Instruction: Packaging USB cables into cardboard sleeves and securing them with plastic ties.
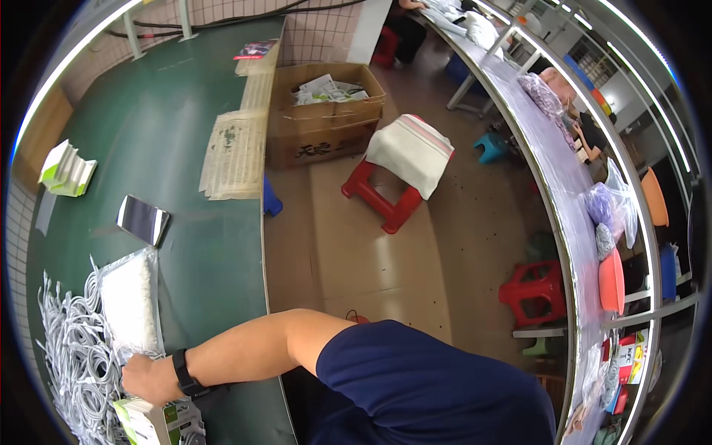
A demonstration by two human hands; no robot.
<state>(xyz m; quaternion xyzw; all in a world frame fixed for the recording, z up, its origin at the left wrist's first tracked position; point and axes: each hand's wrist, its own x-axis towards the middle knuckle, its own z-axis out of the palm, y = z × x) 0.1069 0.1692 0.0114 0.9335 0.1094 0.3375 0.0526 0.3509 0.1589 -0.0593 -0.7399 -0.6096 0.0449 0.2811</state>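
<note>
The person's right hand (pixel 146 378) is at the near end of a clear bag (pixel 133 300) with white contents, which lies flat on the green table (pixel 200 259). The fingers are curled, but their tips are hidden, so one cannot tell whether they pinch the bag or something else. The left hand is out of view and its grip cannot be told.

Tangled grey cables (pixel 78 356) crowd the bag's left side and run on past its near end, beside the hand. Small white-and-green boxes (pixel 152 423) stand just nearer the person than the bag, close below the wrist, which wears a black watch (pixel 187 373).

A phone (pixel 144 220) lies just beyond the bag's far end; farther beyond it to the left is a stack of white-and-green packs (pixel 67 170). Paper sheets (pixel 236 152) cover the tabletop beyond the bag to the right. Off the table, well beyond the bag on that side, are a carton (pixel 322 144) filled with packets (pixel 330 90) and a red stool (pixel 382 200) draped with a pale cloth (pixel 411 152). A long pale table (pixel 545 159) curves far to the bag's right.
</note>
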